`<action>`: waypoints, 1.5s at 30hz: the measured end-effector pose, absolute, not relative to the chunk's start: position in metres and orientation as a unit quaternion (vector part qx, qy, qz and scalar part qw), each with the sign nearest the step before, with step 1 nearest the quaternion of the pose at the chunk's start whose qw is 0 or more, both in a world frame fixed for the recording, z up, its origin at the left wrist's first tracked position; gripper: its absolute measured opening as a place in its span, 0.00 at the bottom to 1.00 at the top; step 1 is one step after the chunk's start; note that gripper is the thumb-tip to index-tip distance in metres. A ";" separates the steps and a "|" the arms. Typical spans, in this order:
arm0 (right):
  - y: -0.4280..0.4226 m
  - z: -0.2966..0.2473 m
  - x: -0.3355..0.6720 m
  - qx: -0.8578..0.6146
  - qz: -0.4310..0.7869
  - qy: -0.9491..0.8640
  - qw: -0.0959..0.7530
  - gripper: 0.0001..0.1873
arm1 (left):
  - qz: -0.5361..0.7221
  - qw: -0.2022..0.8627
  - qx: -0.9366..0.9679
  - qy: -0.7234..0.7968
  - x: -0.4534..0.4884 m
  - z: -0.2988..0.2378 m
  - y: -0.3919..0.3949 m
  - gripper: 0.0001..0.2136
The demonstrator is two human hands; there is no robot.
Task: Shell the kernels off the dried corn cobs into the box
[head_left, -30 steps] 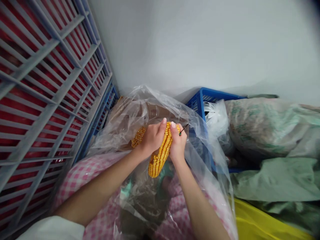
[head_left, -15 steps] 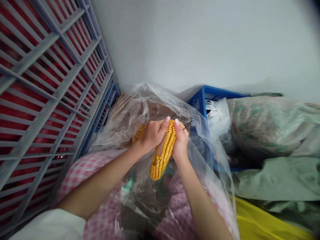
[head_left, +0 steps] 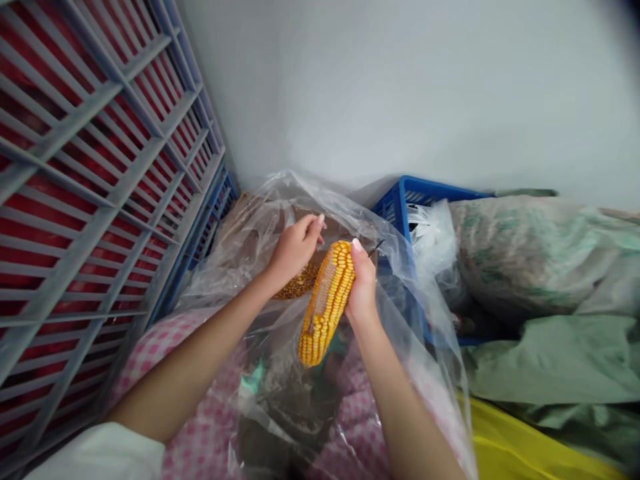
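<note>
While the right hand (head_left: 363, 283) holds corn (head_left: 333, 300), the left (head_left: 294, 252) hovers clear.

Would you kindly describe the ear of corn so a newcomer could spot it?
Left of the blue crate, clear plastic is spread out. Over it, the right hand grips the ear of corn, distinguished by bright yellow kernel rows beside one bare strip.

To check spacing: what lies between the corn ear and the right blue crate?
In the head view: the right hand, a thin dark rod, clear plastic film.
</note>
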State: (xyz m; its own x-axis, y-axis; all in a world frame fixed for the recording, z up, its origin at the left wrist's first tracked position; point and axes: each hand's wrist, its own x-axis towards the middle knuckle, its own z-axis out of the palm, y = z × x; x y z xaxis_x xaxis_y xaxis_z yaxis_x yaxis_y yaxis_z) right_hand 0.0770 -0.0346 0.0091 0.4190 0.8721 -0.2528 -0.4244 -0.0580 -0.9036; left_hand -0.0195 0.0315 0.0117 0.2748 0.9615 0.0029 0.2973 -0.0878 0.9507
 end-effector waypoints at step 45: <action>-0.038 0.006 0.077 -0.523 0.552 -0.234 0.606 0.18 | 0.357 0.445 0.698 0.432 -0.014 0.008 0.008 0.24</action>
